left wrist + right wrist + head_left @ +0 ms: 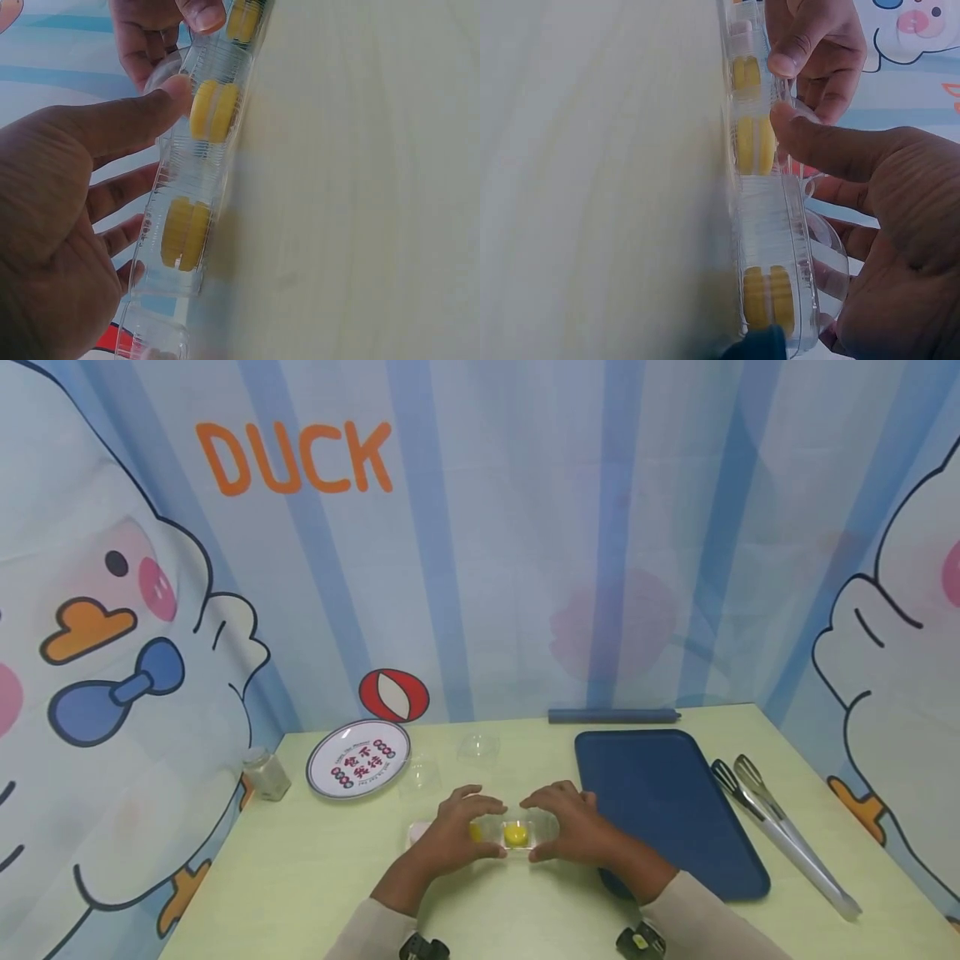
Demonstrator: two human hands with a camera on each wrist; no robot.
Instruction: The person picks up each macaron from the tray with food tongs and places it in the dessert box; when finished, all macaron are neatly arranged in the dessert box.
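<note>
A clear plastic box point(196, 166) with yellow macarons point(516, 835) in it stands on the table, between my two hands. My left hand point(456, 831) holds its left part, thumb on the near side and fingers behind. From the right, my right hand point(576, 827) grips it the same way; its thumb point(810, 141) touches the near upper edge. Both wrist views show several yellow macarons standing on edge in a row behind the clear wall. Beside the left hand, another clear container point(154, 326) holds something pink. Whether the row is one box or several, I cannot tell.
Behind the hands are two clear plastic pieces point(478, 747) and a round printed plate point(358, 760). A glass jar point(266, 774) stands at the left edge. To the right lie a blue tray point(667, 810), tongs point(795, 843) and a dark blue roll point(613, 717).
</note>
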